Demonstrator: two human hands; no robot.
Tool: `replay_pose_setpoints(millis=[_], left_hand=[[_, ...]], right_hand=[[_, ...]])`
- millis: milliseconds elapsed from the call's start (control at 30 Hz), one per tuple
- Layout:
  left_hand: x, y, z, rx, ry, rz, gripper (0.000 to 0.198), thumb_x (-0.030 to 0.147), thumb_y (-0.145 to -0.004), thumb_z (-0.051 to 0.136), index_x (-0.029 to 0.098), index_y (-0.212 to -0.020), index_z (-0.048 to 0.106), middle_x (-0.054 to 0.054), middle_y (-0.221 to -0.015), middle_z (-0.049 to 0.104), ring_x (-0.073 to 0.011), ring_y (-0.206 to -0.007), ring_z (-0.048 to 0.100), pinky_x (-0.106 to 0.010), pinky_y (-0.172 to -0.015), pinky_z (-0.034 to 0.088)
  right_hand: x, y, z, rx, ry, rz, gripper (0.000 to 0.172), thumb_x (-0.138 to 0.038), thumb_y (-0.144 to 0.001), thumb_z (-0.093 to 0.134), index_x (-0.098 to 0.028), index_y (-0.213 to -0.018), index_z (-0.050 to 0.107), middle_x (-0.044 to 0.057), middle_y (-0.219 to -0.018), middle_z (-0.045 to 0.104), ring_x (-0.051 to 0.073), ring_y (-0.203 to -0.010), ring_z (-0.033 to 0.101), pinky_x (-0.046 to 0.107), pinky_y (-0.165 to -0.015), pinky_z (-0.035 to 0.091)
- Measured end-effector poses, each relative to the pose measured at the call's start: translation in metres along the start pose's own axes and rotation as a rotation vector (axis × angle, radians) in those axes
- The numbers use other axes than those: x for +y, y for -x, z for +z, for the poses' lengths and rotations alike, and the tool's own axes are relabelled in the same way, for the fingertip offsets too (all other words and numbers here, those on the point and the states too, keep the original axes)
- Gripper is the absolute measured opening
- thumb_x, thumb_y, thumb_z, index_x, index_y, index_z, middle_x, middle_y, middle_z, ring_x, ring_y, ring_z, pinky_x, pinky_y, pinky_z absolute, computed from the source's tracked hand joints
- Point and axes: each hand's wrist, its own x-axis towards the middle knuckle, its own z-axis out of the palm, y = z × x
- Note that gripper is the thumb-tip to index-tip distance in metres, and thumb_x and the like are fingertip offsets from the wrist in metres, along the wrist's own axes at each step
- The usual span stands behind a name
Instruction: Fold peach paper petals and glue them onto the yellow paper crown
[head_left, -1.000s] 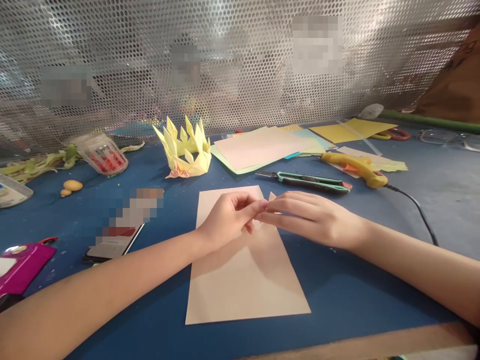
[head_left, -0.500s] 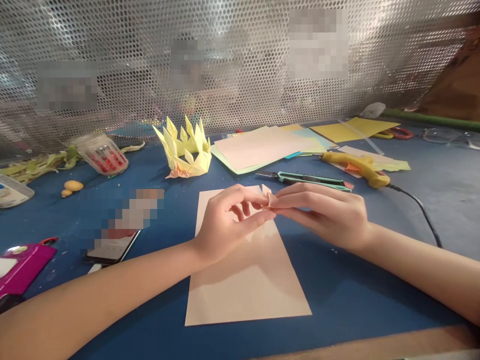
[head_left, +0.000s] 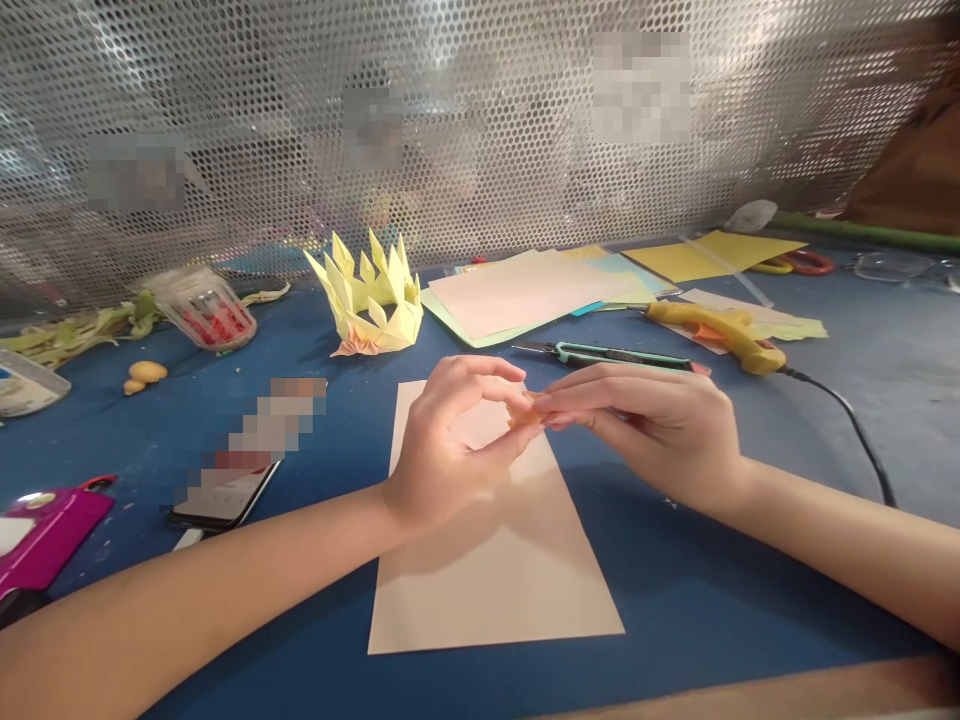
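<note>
Between my fingertips is a small folded piece of peach paper [head_left: 523, 408], mostly covered by the fingers. My left hand [head_left: 450, 440] pinches it from the left, its index finger raised and curved above it. From the right, my right hand [head_left: 652, 420] grips the same piece with thumb and fingers pressed together. Below both hands a pale peach sheet of paper [head_left: 495, 590] lies flat on the blue table. Beyond the left hand stands a yellow folded-paper crown [head_left: 375, 300] with a small peach paper piece at its lower front.
Behind the hands lie a green utility knife [head_left: 622, 356], a yellow glue gun [head_left: 720, 332] with a black cord, and stacked coloured papers [head_left: 517, 295]. On the left are a jar [head_left: 202, 308], a phone [head_left: 225, 495] and a magenta object [head_left: 52, 540]. Perforated metal mesh [head_left: 480, 150] closes the back.
My left index finger has lifted off the folded paper piece, and the piece has turned and lowered slightly between the fingertips. The sheet and crown stay in place.
</note>
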Motion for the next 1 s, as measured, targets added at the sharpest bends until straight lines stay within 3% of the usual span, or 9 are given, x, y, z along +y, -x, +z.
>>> replay_pose_setpoints(millis=[433, 733, 1000], left_hand=[[-0.002, 0.0, 0.0, 0.044, 0.009, 0.083, 0.019, 0.004, -0.086, 0.073, 0.023, -0.081, 0.075, -0.006, -0.099, 0.077, -0.021, -0.099, 0.068, -0.042, -0.09, 0.056], [-0.001, 0.002, -0.001, 0.083, -0.111, 0.051, 0.018, 0.01, -0.08, 0.081, 0.026, -0.087, 0.078, -0.003, -0.096, 0.077, -0.0228, -0.096, 0.064, -0.045, -0.091, 0.05], [-0.004, 0.004, 0.001, 0.106, -0.111, 0.034, 0.015, 0.011, -0.083, 0.077, 0.025, -0.085, 0.077, -0.004, -0.106, 0.071, -0.019, -0.093, 0.064, -0.041, -0.087, 0.054]], right_hand=[[-0.005, -0.001, 0.0, -0.022, -0.278, 0.273, 0.009, -0.02, -0.088, 0.071, -0.027, -0.091, 0.077, -0.001, -0.087, 0.078, 0.015, -0.081, 0.074, 0.026, -0.069, 0.061], [-0.007, 0.0, 0.003, 0.033, -0.303, 0.249, 0.015, -0.017, -0.085, 0.074, -0.031, -0.09, 0.078, -0.003, -0.085, 0.079, 0.014, -0.078, 0.073, 0.027, -0.07, 0.061], [-0.011, -0.005, 0.005, 0.063, -0.402, 0.43, 0.006, -0.025, -0.083, 0.078, -0.028, -0.085, 0.081, 0.001, -0.087, 0.077, 0.014, -0.08, 0.072, 0.024, -0.072, 0.062]])
